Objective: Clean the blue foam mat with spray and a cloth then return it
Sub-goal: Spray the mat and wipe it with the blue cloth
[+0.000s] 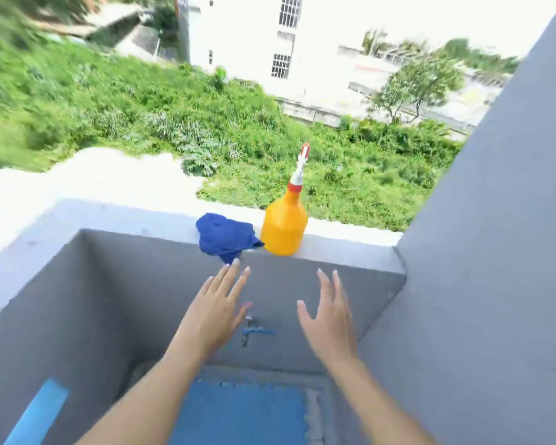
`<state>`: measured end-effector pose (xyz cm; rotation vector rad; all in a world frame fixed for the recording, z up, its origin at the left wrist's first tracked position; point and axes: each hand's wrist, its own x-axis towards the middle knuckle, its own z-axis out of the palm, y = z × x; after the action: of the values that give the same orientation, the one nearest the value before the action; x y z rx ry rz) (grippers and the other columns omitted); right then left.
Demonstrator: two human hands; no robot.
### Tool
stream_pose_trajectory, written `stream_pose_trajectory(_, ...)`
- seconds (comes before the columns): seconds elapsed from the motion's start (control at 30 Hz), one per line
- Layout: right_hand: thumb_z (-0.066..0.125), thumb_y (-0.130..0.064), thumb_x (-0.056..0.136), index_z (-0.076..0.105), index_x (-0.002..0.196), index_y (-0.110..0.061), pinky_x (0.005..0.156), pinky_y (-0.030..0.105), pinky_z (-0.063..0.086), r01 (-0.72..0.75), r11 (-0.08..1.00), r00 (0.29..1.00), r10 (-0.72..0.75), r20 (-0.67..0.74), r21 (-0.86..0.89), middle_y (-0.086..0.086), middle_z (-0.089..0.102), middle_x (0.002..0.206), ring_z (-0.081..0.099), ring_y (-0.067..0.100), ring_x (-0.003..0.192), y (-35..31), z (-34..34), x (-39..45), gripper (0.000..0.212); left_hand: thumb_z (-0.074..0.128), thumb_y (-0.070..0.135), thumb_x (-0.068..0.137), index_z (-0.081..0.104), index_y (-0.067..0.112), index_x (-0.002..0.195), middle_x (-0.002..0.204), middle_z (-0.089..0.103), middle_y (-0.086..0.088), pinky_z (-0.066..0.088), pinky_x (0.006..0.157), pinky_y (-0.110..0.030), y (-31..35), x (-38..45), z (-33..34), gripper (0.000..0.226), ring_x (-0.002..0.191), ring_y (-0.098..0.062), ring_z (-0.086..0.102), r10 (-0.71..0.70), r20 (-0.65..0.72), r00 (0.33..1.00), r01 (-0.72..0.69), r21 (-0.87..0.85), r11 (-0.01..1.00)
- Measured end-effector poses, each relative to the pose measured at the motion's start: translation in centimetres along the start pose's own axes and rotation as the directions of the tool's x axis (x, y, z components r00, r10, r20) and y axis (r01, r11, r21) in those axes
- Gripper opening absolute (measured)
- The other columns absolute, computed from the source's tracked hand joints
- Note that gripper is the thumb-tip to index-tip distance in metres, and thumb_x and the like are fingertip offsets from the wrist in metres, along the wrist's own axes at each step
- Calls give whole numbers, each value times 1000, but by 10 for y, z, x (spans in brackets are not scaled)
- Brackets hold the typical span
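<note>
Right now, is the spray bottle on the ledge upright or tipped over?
Upright. The orange spray bottle stands on its base on the grey ledge, nozzle pointing up, beside the blue cloth. Neither hand touches it.

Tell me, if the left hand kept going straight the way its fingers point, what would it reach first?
Probably the crumpled dark blue cloth on the grey concrete ledge; the open left hand points up at its hanging corner, though depth is unclear.
</note>
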<state>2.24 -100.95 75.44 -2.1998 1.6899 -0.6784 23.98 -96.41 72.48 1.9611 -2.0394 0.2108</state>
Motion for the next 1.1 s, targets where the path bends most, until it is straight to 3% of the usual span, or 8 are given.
stream_pose_trajectory(0.17, 70, -42, 85, 24, 151, -12, 115, 38, 23, -32, 974, 996, 49, -71, 225, 12, 26, 157, 22, 25, 146, -98, -41, 138, 86, 71, 32, 81, 45, 7, 139, 148, 39, -18, 44, 99, -51, -69, 116, -52, 68, 132, -37, 43, -47, -64, 997, 48, 13, 999)
stream_pose_trajectory(0.33, 75, -43, 81, 20, 153, -13, 107, 41, 36, -149, 909, 988, 151, 26, 390, 9, 39, 150, 40, 30, 135, -145, -21, 242, 96, 48, 60, 88, 11, 14, 152, 161, 3, -11, 13, 116, -47, -132, 182, -17, 87, 147, -31, 5, -62, 158, 985, 49, 87, 995)
stream_pose_trajectory(0.5, 65, -35, 90, 51, 122, -16, 73, 32, 39, -177, 891, 964, 242, -107, 418, 3, 61, 105, 55, 24, 90, -145, 14, 288, 39, 57, 68, 77, 14, 15, 151, 161, 3, -6, 12, 115, -50, -174, 214, 36, 101, 147, -27, 2, -97, 330, 939, 72, 87, 994)
stream_pose_trajectory(0.63, 65, -30, 88, 46, 120, -18, 65, 30, 40, -117, 904, 962, 207, -180, 411, -4, 57, 88, 53, 14, 71, -142, 30, 305, 39, 64, 66, 72, 23, 13, 148, 159, 16, -6, 16, 116, -49, -192, 218, 65, 101, 146, -26, 11, -63, 170, 983, 49, 85, 995)
stream_pose_trajectory(0.73, 66, -26, 87, 30, 144, -18, 71, 32, 40, -123, 911, 961, 208, -181, 394, 1, 54, 102, 53, 22, 85, -153, 25, 306, 68, 64, 58, 78, 21, 16, 150, 157, 21, -7, 18, 113, -48, -194, 222, 62, 93, 144, -28, 18, -52, 171, 984, 37, 95, 995)
stream_pose_trajectory(0.83, 67, -26, 87, 21, 152, -19, 76, 29, 37, -165, 913, 952, 246, -182, 374, 7, 55, 126, 53, 26, 107, -167, 17, 292, 80, 60, 16, 90, 33, 13, 146, 151, 34, -14, 27, 109, -52, -186, 210, 45, 63, 138, -34, 30, -31, 116, 993, 31, 0, 1000)
stream_pose_trajectory(1.0, 64, -28, 86, 28, 150, -25, 75, 22, 33, -269, 869, 918, 362, -161, 416, 2, 58, 117, 53, 22, 103, -180, 8, 237, 73, 55, -9, 83, 53, 8, 126, 131, 55, -13, 49, 79, -46, -171, 142, 20, 45, 115, -33, 53, -193, 30, 981, 193, -310, 931)
stream_pose_trajectory(1.1, 65, -28, 80, 53, 117, -23, 70, 22, 38, -292, 778, 884, 442, -155, 556, -9, 55, 91, 53, 6, 76, -168, 15, 178, 40, 46, -7, 85, 50, 13, 126, 123, 58, -8, 42, 62, -39, -162, 85, 26, 45, 101, -29, 55, -323, 118, 939, 343, -385, 857)
